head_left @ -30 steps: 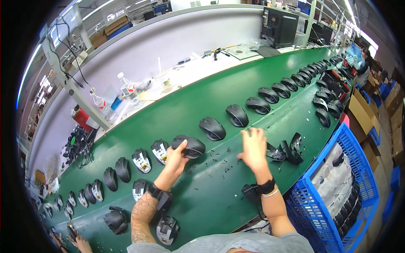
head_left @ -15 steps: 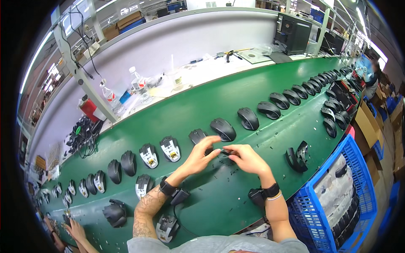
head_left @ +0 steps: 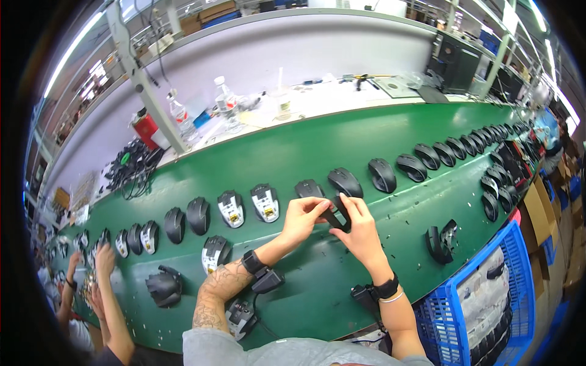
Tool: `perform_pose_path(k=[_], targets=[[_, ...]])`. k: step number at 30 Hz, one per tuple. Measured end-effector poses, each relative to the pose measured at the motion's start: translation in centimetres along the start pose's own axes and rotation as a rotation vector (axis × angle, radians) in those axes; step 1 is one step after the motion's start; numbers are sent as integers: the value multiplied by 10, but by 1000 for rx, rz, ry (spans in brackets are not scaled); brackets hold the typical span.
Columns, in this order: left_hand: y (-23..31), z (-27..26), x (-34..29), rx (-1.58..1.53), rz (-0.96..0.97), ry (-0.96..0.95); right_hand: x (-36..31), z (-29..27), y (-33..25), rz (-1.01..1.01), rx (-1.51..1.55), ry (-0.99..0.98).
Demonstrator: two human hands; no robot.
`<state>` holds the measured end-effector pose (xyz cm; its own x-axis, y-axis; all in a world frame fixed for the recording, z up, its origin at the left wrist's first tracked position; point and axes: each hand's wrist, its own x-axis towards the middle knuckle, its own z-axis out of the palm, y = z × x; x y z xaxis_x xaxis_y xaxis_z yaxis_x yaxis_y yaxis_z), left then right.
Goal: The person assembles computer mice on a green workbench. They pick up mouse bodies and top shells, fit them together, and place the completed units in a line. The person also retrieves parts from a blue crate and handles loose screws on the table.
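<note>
Both my hands are closed on a black curved plastic piece (head_left: 335, 221), held above the green table. It looks like a shell part of a computer mouse. My left hand (head_left: 303, 218) pinches its left side, and my right hand (head_left: 359, 230) grips its right side with thumb and fingers. Just beyond my fingers sit a black mouse (head_left: 345, 182) and a mouse with a partly dark top (head_left: 309, 188). Left of my hands stand mice with white inner frames showing, one of them (head_left: 265, 202) in the row. Another opened mouse (head_left: 216, 252) lies beside my left forearm.
A long row of mice runs along the green table (head_left: 262, 161). Curved black shells (head_left: 441, 241) lie at right, and a stack of shells (head_left: 163, 285) at left. A blue crate (head_left: 455, 317) stands at the right edge. A co-worker's hands (head_left: 102, 274) work at far left.
My hands have turned the black piece up, so more of it shows, and my right fingers now point upward. The co-worker's arms at left have reached farther in. The whole view has shifted slightly.
</note>
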<state>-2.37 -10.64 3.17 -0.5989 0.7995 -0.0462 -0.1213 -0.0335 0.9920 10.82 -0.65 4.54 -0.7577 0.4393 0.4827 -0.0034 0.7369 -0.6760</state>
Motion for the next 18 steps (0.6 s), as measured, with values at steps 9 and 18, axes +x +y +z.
perform_pose_path(k=[9, 18], targets=[[39, -69, 20, 458, 206, -355, -2, 11, -9, -64, 150, 113], [3, -144, 26, 1460, -11, 105, -5, 18, 6, -170, -7, 162]])
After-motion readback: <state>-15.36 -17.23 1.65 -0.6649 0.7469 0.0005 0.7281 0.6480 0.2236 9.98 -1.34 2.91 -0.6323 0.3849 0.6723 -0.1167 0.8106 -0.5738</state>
